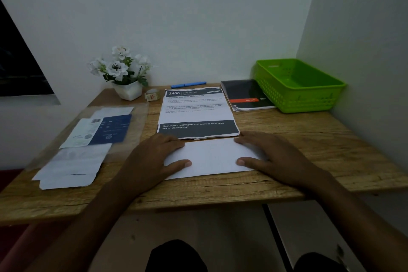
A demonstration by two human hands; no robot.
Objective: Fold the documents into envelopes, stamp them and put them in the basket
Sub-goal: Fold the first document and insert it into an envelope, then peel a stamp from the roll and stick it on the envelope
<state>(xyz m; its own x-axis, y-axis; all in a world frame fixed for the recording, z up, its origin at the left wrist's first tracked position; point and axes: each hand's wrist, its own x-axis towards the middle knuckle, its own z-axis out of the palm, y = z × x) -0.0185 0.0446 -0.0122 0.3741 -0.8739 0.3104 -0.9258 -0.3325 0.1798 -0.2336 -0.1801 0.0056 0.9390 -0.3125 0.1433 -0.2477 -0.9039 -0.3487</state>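
Note:
A folded white sheet (212, 158) lies near the front edge of the wooden desk (309, 139). My left hand (154, 157) presses flat on its left end and my right hand (271, 154) presses flat on its right end, fingers spread. Just behind it lies a stack of printed documents (196, 112) with a dark band at the bottom. White envelopes (70, 165) and a blue-and-white packet (99, 130) lie at the left under clear plastic. The green basket (326, 104) stands empty at the back right.
A black notebook (247, 95) lies beside the basket. A blue pen (187, 84), a small tape roll (152, 95) and a white pot of white flowers (123, 73) stand along the back wall. Walls close the desk at the back and right.

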